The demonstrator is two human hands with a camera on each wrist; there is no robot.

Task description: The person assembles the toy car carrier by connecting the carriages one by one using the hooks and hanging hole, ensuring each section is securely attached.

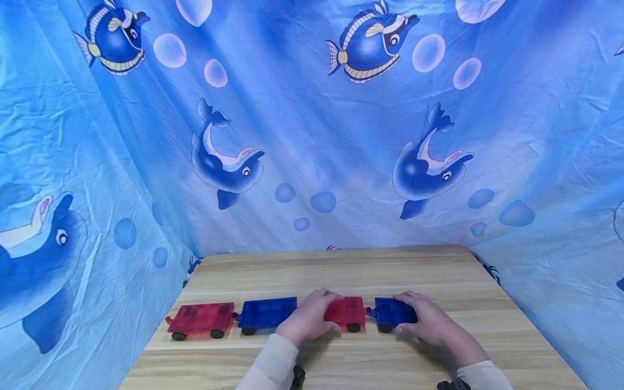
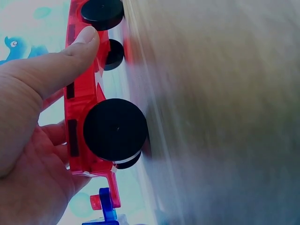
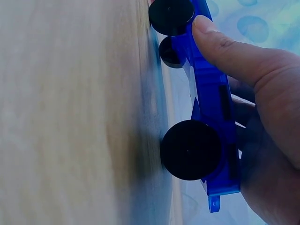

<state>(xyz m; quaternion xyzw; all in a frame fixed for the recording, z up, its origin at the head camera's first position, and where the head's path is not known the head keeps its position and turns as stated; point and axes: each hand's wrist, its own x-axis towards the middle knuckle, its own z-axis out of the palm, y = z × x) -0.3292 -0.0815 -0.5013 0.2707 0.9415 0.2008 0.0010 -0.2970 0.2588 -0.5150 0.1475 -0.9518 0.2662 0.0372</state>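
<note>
In the head view, a row of translucent toy train cars on black wheels stands on a wooden table (image 1: pixel 380 271). My left hand (image 1: pixel 309 318) grips a red train car (image 1: pixel 353 310), thumb on the near side; the fingers show behind it in the left wrist view. At the row's right end, my right hand (image 1: pixel 429 320) holds a blue train car (image 1: pixel 385 307) likewise, its thumb beside a wheel (image 3: pixel 171 16). The couplings of these two cars meet between them. In the left wrist view, a blue coupling (image 2: pixel 108 204) joins the red car's other end.
Left of my left hand stand another blue car (image 1: pixel 268 312) and, at the row's left end, another red car (image 1: pixel 201 318), linked together. A blue cloth (image 1: pixel 312 135) printed with dolphins and fish hangs behind the table and along both sides.
</note>
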